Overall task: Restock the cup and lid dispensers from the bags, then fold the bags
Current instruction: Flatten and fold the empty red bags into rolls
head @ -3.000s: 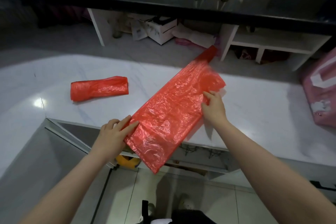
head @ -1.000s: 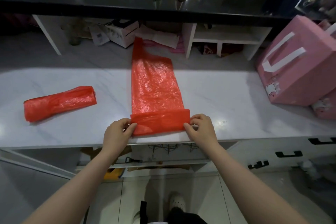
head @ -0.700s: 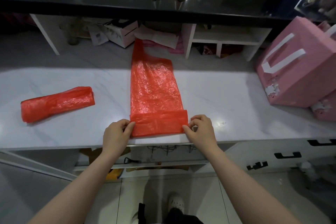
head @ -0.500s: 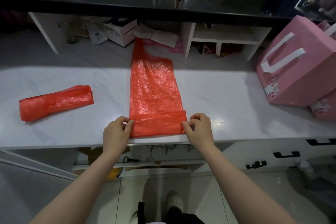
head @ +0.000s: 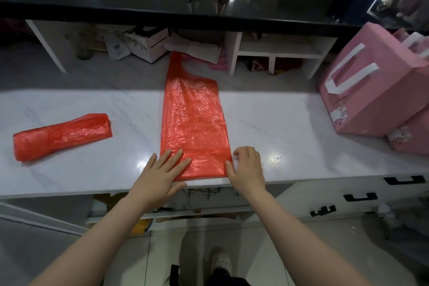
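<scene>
While flattening for a fold, work across the white marble counter (head: 290, 118), using its near edge as a straight guide. Off to the right, against the pink gift bags (head: 371, 90), nothing to mind; well apart. Lying lengthwise down the middle of the counter, handle end pointing away toward the shelving, near end at the counter's front edge: the flat red plastic bag (head: 193, 118). Judged the step in hand: smoothing the near end before turning it over. Well to the left, apart from it: the rolled red bag (head: 61, 136), apparently already dealt with.

To do it well: press with the left hand (head: 160, 169), flat, fingers straight and spread, lying on the bag's near left corner, gripping nothing. Sweep outward and away to push air toward the handle end; thin film traps air and springs back. Steady with the right hand (head: 247, 167) at the near right edge, fingers loosely curled, thumb touching the bag's edge; whether pinching the film, cannot tell. Keep both side edges parallel, then turn over a narrow, even strip and crease firmly.
</scene>
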`<act>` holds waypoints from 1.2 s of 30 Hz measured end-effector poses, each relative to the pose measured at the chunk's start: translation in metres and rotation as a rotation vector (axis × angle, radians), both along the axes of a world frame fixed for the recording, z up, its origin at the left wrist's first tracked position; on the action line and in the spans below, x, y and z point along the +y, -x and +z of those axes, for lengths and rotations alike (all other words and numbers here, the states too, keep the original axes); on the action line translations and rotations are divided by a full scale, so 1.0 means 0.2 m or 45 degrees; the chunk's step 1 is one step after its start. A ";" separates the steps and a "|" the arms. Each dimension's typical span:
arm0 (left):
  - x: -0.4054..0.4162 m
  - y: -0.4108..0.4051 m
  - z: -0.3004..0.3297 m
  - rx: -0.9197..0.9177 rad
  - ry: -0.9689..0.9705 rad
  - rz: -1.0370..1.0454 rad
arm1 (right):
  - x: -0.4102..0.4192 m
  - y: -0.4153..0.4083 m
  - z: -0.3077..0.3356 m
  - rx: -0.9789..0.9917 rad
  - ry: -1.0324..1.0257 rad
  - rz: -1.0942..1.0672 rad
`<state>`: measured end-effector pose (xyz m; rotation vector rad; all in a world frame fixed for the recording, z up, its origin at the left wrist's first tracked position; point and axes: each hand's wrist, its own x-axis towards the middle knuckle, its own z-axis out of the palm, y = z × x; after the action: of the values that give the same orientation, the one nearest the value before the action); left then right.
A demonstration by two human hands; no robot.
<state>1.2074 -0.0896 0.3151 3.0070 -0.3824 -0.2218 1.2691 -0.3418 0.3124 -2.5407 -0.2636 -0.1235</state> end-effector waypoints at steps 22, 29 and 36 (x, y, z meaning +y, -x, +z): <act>0.06 0.05 0.04 -0.075 0.630 0.224 | -0.17 0.05 0.04 0.059 -0.039 0.455; 0.07 0.05 0.08 -0.038 0.851 0.378 | -0.11 0.05 0.05 0.144 -0.171 0.216; 0.01 0.03 0.09 -0.244 0.990 0.718 | -0.05 0.02 0.01 0.145 -0.097 0.050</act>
<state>1.2018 -0.0866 0.3331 2.2371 0.3122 0.2191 1.2647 -0.3527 0.3139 -2.4548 -0.2593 0.0256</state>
